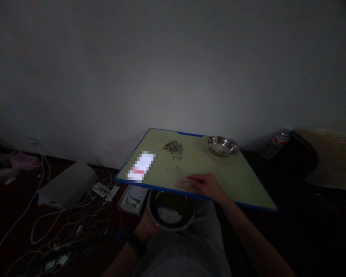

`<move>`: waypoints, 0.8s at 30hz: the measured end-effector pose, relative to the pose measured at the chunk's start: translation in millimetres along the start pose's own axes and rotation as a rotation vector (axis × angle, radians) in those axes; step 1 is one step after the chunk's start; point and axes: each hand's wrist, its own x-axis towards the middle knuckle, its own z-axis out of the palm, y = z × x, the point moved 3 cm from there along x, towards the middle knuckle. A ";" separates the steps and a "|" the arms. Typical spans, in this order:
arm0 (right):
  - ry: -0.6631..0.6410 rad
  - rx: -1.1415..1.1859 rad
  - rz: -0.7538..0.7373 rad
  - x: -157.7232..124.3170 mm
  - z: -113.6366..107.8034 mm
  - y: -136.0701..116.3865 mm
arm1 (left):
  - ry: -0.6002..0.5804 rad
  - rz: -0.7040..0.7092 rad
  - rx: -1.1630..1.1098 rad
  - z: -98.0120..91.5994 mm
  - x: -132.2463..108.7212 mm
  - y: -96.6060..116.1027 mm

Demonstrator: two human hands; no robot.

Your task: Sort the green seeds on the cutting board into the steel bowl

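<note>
L hand (145, 229) clamped on steel bowl (171, 211) (round, shiny rim), R hand (209, 186) flat on board (238, 176)

A dim home room: bare wall (173, 69), floor cables (63, 223)

No text can be read in this dim view. A white and red patch (141, 166) on the green board (219, 173) is blurred into blocks. The red label on the bottle (276, 143), perhaps a brand, is too small to read.

steel bowl (171, 211) – upright, under board (239, 179) nr edge | pale patch (182, 185) – on board, same edge
</note>
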 end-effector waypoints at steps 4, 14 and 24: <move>0.159 -0.029 0.106 20.8 -14.4 18.6 | 0.081 0.087 0.218 -17.7 -7.3 -20.9; 0.183 -0.331 0.058 77.0 -7.2 8.7 | 0.120 0.071 0.309 -41.1 -3.6 -59.2; 0.064 -0.284 -0.031 81.3 19.0 -6.5 | 0.126 0.131 0.333 -35.5 -6.2 -42.8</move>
